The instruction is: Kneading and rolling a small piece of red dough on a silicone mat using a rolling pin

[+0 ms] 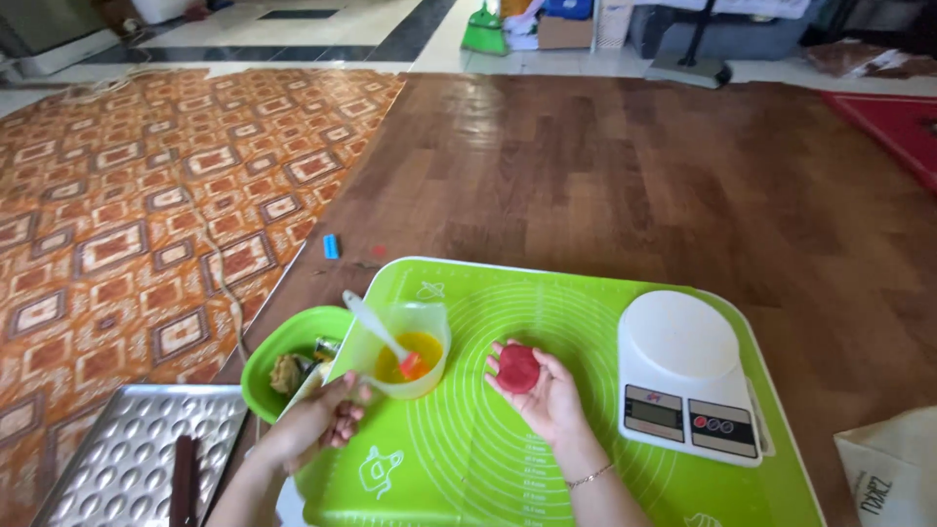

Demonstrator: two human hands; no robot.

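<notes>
Right hand [547, 390]: open palm cradling red dough disc [518, 368]; could slide off if tilted
Left hand [327, 420]: curled beside plastic cup [405, 351]; a knock could spill it

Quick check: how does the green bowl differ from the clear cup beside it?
The green bowl is opaque and wide, holding brownish scraps; the clear cup is see-through and narrower, holding yellow-orange liquid. A white spoon stands tilted in the cup; the bowl has none. The cup rests on the green mat; the bowl sits at the mat's left edge. Both are open-topped and near the left hand.
</notes>
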